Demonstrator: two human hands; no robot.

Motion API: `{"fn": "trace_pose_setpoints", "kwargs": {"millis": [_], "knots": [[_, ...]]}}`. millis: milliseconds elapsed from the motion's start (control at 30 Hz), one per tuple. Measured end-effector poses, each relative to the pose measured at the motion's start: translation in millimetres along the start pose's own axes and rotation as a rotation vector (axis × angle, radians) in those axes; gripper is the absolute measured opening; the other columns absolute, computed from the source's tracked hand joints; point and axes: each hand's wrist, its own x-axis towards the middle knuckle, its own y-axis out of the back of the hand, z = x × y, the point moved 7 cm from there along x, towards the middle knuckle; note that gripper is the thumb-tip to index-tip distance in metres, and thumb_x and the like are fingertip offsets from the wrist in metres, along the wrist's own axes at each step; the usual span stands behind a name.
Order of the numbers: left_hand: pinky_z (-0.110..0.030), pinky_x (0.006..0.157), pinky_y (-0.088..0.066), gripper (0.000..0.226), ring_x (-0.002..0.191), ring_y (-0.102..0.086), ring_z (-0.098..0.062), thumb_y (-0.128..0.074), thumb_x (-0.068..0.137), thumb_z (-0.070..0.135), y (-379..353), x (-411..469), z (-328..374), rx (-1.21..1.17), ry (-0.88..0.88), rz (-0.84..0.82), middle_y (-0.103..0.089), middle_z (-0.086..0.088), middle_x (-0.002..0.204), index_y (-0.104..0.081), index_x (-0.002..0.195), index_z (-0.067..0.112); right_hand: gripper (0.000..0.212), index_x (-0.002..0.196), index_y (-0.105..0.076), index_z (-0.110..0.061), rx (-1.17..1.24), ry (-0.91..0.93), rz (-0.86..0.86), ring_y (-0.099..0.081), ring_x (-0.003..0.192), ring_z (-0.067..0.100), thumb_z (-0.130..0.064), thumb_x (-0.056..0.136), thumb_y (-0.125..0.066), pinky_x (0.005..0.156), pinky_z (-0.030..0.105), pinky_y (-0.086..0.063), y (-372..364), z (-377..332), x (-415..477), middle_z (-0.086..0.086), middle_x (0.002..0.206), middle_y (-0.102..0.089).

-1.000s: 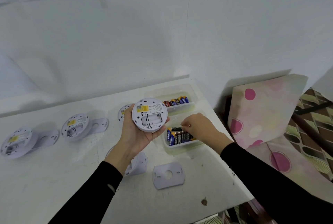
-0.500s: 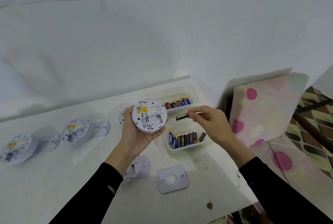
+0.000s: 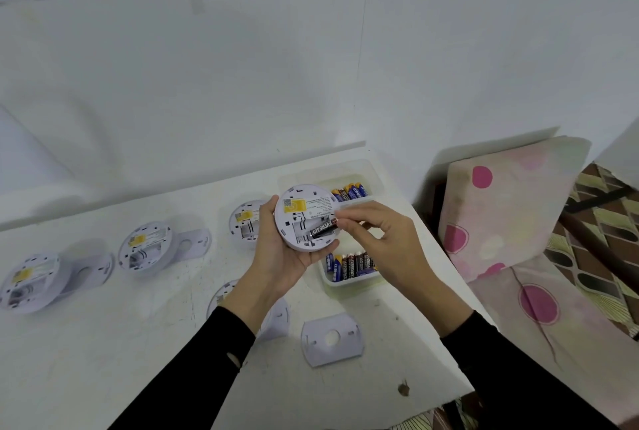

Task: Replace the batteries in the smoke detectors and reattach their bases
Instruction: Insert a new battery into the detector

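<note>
**Clerk:** What lay at the left of the white table?

**Inspector:** The far-left detector lay back-up with its compartment exposed, overlapping its base plate. To its right, the second detector lay the same way against the second base plate. A third detector lay further right, partly hidden by the left hand. A fourth detector showed only an edge beside the left forearm.

**Clerk:** And the hands?

**Inspector:** The left hand gripped the held smoke detector above the table. The fingers curled under its rim and the thumb lay on its left edge, with the yellow label facing up. The right hand pinched an Eveready battery by one end between thumb and forefinger. The battery's other end sat in the open compartment at a slant.

**Clerk:** Supplies?

**Inspector:** The near battery tray sat below the hands with spare batteries in it. The far battery tray sat behind the held detector and was likewise stocked. A loose base plate lay flat near the table's front. A pink-spotted cushion stood right of the table.
</note>
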Motion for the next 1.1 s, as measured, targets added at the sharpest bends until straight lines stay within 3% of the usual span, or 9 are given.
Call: {"fn": "trace_pose_setpoints", "kwargs": {"millis": [100, 233, 467, 633, 767, 833, 900, 967, 1100], "knots": [[-0.039, 0.07, -0.061, 0.066, 0.092, -0.071, -0.027, -0.027, 0.099, 0.059, -3, 0, -2, -0.005, 0.012, -0.001, -0.07, -0.018, 0.119, -0.062, 0.126, 0.01, 0.016, 0.1, -0.077, -0.018, -0.045, 0.02, -0.002, -0.062, 0.099, 0.01, -0.015, 0.086, -0.071, 0.074, 0.022, -0.051, -7, 2, -1, -0.005, 0.104, -0.068], [-0.04, 0.074, -0.06, 0.068, 0.097, -0.069, -0.029, -0.028, 0.099, 0.058, -1, 1, 1, -0.046, 0.005, 0.009, -0.067, -0.02, 0.125, -0.059, 0.131, 0.007, 0.017, 0.098, -0.075, -0.032, -0.061, 0.013, 0.006, -0.053, 0.098, 0.019, -0.022, 0.085, -0.072, 0.077, 0.011, -0.039, -9, 3, -2, -0.006, 0.113, -0.059], [-0.038, 0.071, -0.06, 0.064, 0.095, -0.068, -0.028, -0.029, 0.098, 0.058, -2, 2, 4, -0.035, 0.003, -0.007, -0.07, -0.019, 0.12, -0.063, 0.123, 0.011, 0.014, 0.096, -0.077, -0.025, -0.093, -0.013, -0.062, -0.044, 0.101, 0.014, -0.021, 0.084, -0.073, 0.081, 0.009, -0.035, -16, 2, 3, -0.006, 0.112, -0.05], [-0.044, 0.081, -0.059, 0.064, 0.108, -0.065, -0.034, -0.027, 0.097, 0.059, -6, 3, 7, 0.019, 0.01, -0.037, -0.068, -0.02, 0.124, -0.061, 0.128, 0.015, 0.014, 0.095, -0.078, -0.028, -0.166, -0.091, -0.128, -0.037, 0.105, 0.012, -0.024, 0.082, -0.076, 0.085, 0.013, -0.031, -15, 3, 7, -0.008, 0.105, -0.046], [-0.043, 0.078, -0.06, 0.063, 0.1, -0.067, -0.034, -0.028, 0.097, 0.059, -7, 4, 7, 0.022, 0.03, -0.045, -0.068, -0.021, 0.123, -0.062, 0.126, 0.014, 0.015, 0.095, -0.077, -0.033, -0.276, -0.061, -0.173, -0.033, 0.098, 0.008, -0.03, 0.081, -0.075, 0.085, 0.004, -0.026, -14, -4, 13, -0.006, 0.104, -0.045], [-0.04, 0.071, -0.061, 0.064, 0.095, -0.069, -0.031, -0.029, 0.097, 0.059, -7, 4, 9, 0.007, 0.03, -0.044, -0.069, -0.02, 0.121, -0.061, 0.126, 0.012, 0.014, 0.097, -0.076, -0.034, -0.194, -0.06, -0.169, -0.04, 0.093, 0.004, -0.031, 0.084, -0.072, 0.082, 0.005, -0.031, -9, -4, 15, -0.004, 0.104, -0.048], [-0.04, 0.065, -0.06, 0.064, 0.097, -0.067, -0.035, -0.031, 0.096, 0.059, -4, 5, 12, -0.005, 0.027, -0.033, -0.068, -0.021, 0.121, -0.06, 0.128, 0.012, 0.009, 0.095, -0.073, -0.031, -0.077, -0.128, -0.088, -0.047, 0.081, 0.002, -0.029, 0.09, -0.066, 0.073, 0.012, -0.039, 1, 6, 18, -0.004, 0.102, -0.054], [-0.04, 0.064, -0.06, 0.064, 0.102, -0.065, -0.04, -0.033, 0.096, 0.059, -1, 5, 14, -0.019, 0.022, -0.025, -0.066, -0.023, 0.124, -0.059, 0.13, 0.012, 0.01, 0.093, -0.069, -0.026, -0.158, -0.223, -0.059, -0.051, 0.073, 0.005, -0.032, 0.093, -0.061, 0.07, 0.021, -0.043, 9, 26, 20, -0.007, 0.098, -0.061], [-0.04, 0.066, -0.06, 0.066, 0.102, -0.067, -0.041, -0.034, 0.096, 0.059, 3, 4, 12, -0.038, 0.04, -0.026, -0.064, -0.024, 0.129, -0.056, 0.136, 0.011, 0.019, 0.104, -0.074, -0.026, -0.594, -0.357, -0.408, -0.059, 0.09, 0.007, -0.035, 0.09, -0.063, 0.085, 0.027, -0.047, -6, 66, 16, -0.008, 0.099, -0.065]]}}
